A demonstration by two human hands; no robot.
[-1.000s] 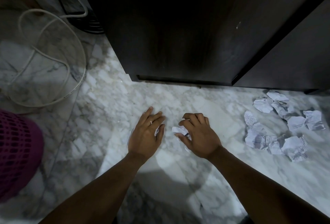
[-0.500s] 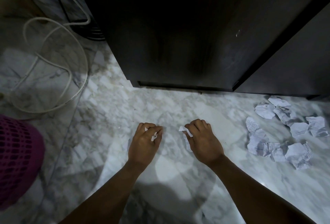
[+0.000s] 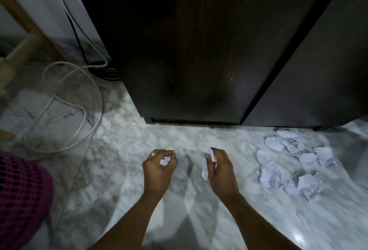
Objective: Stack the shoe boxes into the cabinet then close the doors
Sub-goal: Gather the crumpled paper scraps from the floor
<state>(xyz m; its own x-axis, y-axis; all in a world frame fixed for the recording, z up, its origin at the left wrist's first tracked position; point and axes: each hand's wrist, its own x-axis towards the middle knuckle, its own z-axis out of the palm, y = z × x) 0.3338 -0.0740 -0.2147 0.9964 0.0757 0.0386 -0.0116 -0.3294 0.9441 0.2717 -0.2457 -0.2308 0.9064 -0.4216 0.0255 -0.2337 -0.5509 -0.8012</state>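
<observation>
The dark wooden cabinet (image 3: pixel 199 50) fills the top of the view, its doors shut with a dark seam between them at the right. No shoe box is in view. My left hand (image 3: pixel 157 172) is low over the marble floor, closed on a small crumpled paper ball (image 3: pixel 164 161). My right hand (image 3: pixel 221 170) is beside it, closed on a longer crumpled paper scrap (image 3: pixel 206 165) that sticks out to the left of the fingers.
Several crumpled paper scraps (image 3: pixel 294 168) lie on the floor at the right. A white cable loop (image 3: pixel 75 108) lies at the left, near a wooden furniture leg (image 3: pixel 23 46). A magenta mesh basket (image 3: pixel 20 200) sits at the lower left edge.
Both hands lay flat on the floor over paper bits; they have curled shut on the paper and lifted slightly. The view has tilted up a little.
</observation>
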